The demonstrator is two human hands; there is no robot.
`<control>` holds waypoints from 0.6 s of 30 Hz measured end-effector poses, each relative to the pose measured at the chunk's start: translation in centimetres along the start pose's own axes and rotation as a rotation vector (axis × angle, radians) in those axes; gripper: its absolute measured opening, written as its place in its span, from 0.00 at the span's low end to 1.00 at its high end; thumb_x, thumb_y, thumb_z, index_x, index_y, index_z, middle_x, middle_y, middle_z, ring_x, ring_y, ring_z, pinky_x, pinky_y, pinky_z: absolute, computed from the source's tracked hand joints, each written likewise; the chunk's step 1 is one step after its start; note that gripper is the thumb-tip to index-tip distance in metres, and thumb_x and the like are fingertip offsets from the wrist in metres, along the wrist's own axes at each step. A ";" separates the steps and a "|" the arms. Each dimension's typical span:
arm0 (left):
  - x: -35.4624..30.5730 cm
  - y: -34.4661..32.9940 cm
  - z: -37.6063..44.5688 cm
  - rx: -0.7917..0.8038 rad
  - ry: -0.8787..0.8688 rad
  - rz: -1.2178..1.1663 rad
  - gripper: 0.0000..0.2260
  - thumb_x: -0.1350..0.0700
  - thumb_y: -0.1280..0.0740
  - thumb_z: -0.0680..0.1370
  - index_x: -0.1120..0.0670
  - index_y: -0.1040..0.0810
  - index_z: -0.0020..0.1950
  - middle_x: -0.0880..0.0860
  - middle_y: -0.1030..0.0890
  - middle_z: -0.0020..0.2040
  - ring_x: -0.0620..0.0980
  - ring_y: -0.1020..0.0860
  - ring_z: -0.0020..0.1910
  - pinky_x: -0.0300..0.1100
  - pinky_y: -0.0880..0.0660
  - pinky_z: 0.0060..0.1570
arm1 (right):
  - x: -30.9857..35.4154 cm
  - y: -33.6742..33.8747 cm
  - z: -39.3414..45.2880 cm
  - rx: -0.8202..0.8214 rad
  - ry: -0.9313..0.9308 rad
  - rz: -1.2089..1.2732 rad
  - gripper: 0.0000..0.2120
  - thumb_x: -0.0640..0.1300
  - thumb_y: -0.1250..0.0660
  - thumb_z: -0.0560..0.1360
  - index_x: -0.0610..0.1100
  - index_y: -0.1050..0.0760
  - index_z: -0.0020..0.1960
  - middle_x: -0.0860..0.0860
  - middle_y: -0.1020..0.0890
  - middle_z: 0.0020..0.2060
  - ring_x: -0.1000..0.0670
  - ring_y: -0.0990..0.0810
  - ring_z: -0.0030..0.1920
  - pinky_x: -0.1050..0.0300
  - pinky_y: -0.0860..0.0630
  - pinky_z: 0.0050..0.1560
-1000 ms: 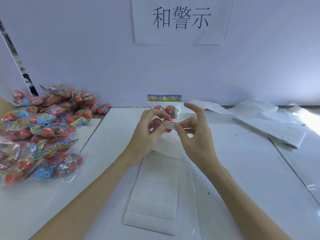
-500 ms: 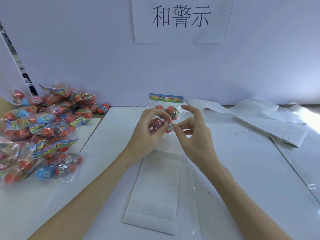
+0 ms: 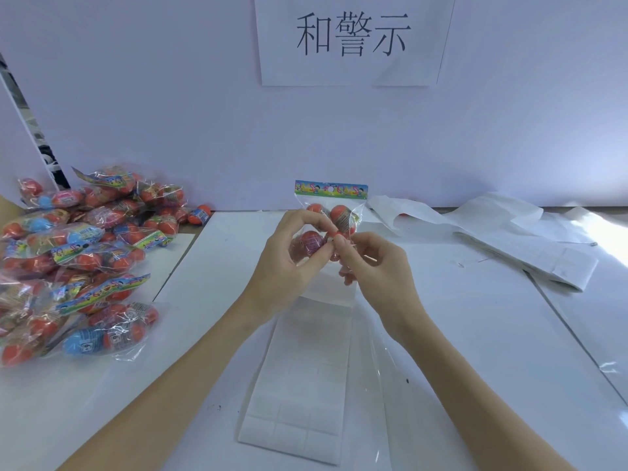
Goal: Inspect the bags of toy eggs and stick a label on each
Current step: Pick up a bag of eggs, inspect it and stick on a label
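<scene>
A clear bag of toy eggs (image 3: 334, 212) with a colourful header card stands upright at the table's middle, red eggs inside. My left hand (image 3: 289, 256) grips the bag from the left, thumb and fingers curled round an egg. My right hand (image 3: 370, 263) has its fingers curled against the bag's front, thumb and forefinger pinched where the small label was; the label itself is hidden under the fingertips. A strip of white label backing (image 3: 302, 379) lies flat under my hands.
A big pile of bagged eggs (image 3: 78, 253) fills the left side of the table. Used white backing strips (image 3: 509, 239) lie crumpled at the back right. Clear film (image 3: 384, 368) lies beside the strip. A paper sign (image 3: 353, 39) hangs on the wall.
My right hand's forefinger was raised with the small label showing at its thumb; now its fingers have curled down onto the bag's front and cover the label. The bag rose slightly.
</scene>
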State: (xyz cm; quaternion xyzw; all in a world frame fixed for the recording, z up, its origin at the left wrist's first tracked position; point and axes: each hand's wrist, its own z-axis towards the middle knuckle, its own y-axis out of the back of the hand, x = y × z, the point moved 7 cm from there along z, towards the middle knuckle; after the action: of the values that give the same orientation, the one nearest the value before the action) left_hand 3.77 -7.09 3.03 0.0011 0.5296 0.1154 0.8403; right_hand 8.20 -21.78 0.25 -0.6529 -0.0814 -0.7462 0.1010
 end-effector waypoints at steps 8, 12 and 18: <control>0.1 0.0 0.0 -0.021 0.039 -0.091 0.05 0.63 0.30 0.82 0.53 0.21 0.52 0.56 0.17 0.53 0.59 0.14 0.44 0.47 0.17 0.45 | -0.2 -0.1 0.1 0.091 -0.062 0.196 0.14 0.48 0.24 0.75 0.37 0.18 0.50 0.45 0.15 0.40 0.51 0.20 0.36 0.59 0.23 0.40; 0.1 0.3 0.2 -0.023 0.047 -0.155 0.06 0.62 0.28 0.80 0.51 0.20 0.51 0.54 0.17 0.55 0.56 0.15 0.47 0.49 0.17 0.50 | -0.4 -0.2 0.2 0.220 -0.130 0.346 0.07 0.46 0.28 0.79 0.42 0.19 0.50 0.47 0.15 0.42 0.52 0.19 0.39 0.61 0.21 0.46; -0.6 0.5 0.2 -0.041 -0.042 -0.064 0.13 0.65 0.27 0.80 0.49 0.25 0.55 0.52 0.20 0.59 0.55 0.15 0.45 0.52 0.15 0.45 | -0.6 -0.6 0.1 0.256 -0.200 0.380 0.10 0.45 0.35 0.84 0.39 0.19 0.56 0.46 0.15 0.43 0.52 0.19 0.39 0.60 0.19 0.45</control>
State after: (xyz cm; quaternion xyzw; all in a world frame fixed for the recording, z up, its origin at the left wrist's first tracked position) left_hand 3.59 -6.72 3.74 -0.0304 0.5092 0.0992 0.8543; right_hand 8.21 -21.16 -0.35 -0.7089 -0.0605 -0.6293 0.3126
